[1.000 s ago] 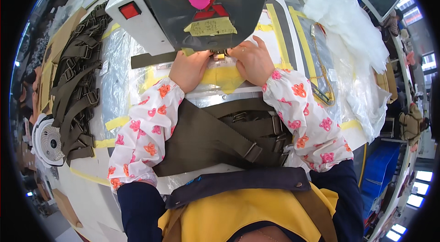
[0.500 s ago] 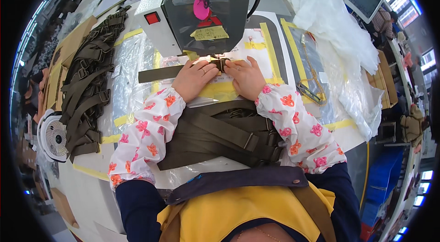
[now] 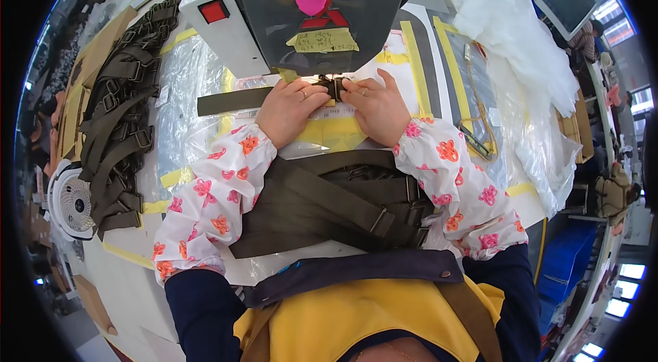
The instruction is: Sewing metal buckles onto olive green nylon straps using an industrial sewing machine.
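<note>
honestly, i see both hands, left [image 3: 291, 110] and right [image 3: 373, 107], pinching the olive strap [image 3: 229, 100] at the sewing machine [image 3: 308, 13]; fingertips this near the needle risk getting stitched

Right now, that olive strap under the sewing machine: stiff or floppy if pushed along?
Likely floppy: the olive strap lies flat, and similar straps in the pile drape and curl. Both hands, left hand and right hand, pin it, suggesting it shifts easily.
</note>
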Demonstrator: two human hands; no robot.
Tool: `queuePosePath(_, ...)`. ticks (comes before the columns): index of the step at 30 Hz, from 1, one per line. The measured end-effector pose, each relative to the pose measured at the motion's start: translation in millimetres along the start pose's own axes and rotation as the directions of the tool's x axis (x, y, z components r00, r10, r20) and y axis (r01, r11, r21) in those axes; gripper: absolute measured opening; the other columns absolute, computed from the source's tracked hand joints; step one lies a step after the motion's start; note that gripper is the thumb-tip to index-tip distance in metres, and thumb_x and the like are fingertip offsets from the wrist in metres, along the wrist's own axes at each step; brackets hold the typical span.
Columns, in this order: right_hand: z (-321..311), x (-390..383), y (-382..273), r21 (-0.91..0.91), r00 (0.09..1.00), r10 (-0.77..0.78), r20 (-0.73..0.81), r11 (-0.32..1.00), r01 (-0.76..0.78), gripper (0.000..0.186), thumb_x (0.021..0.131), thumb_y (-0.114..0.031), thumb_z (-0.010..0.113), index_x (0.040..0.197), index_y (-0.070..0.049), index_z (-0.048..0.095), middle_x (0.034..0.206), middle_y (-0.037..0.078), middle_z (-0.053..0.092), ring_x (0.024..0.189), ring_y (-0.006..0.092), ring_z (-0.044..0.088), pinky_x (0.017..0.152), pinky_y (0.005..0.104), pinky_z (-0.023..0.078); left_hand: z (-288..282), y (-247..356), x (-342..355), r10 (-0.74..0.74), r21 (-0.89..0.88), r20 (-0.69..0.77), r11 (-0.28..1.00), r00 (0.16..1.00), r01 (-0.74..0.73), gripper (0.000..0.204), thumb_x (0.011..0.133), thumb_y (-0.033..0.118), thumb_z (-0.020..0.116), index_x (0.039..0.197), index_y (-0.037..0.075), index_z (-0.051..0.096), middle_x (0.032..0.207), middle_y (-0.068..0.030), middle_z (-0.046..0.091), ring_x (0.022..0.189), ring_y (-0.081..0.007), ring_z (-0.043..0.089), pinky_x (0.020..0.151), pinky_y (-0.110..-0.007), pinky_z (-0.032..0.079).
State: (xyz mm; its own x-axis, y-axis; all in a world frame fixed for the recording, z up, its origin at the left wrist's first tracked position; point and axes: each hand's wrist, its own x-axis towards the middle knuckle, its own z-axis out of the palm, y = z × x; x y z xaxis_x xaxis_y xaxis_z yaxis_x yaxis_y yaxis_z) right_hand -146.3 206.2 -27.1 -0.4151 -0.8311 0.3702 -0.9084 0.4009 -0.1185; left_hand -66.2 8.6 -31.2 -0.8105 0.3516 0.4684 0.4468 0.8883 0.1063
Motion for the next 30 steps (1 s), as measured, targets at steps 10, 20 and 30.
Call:
queuePosePath(10, 1, 11, 7, -0.042, 1.000, 0.005, -0.029, 0.999, -0.007, 0.020, 0.071, -0.007, 0.056, 0.090, -0.011, 0.062, 0.106, 0.003, 0.061, 0.097, 0.0177, 0.055, 0.097, 0.0494, 0.029, 8, -12, 2, -0.161, -0.207, -0.085, 0.968, 0.983, 0.141, 0.024, 0.073, 0.005, 0.057, 0.093, 0.017, 0.064, 0.090, 0.0005, 0.065, 0.068, -0.0234, 0.059, 0.060, -0.034, 0.046)
queuePosePath(20, 3, 13, 9, -0.034, 0.999, 0.044, -0.006, 0.998, -0.044, 0.023, 0.071, -0.007, 0.056, 0.092, -0.011, 0.062, 0.108, 0.003, 0.060, 0.098, 0.0178, 0.055, 0.096, 0.0477, 0.031, 12, -15, 3, -0.204, -0.146, -0.111, 0.971, 0.973, 0.188, 0.018, 0.078, 0.015, 0.057, 0.093, 0.020, 0.065, 0.064, -0.0088, 0.059, 0.061, -0.0279, 0.057, 0.055, -0.038, 0.046)
queuePosePath(30, 12, 11, 14, 0.169, 0.979, 0.032, -0.202, 0.986, 0.002, 0.025, 0.071, -0.005, 0.055, 0.096, -0.007, 0.062, 0.107, 0.009, 0.061, 0.099, 0.0224, 0.054, 0.090, 0.0398, 0.037, 10, -9, 8, -0.242, 0.062, -0.101, 0.967, 0.965, 0.249, 0.019, 0.080, 0.018, 0.058, 0.097, 0.012, 0.062, 0.079, -0.0061, 0.063, 0.065, -0.0282, 0.056, 0.060, -0.037, 0.043)
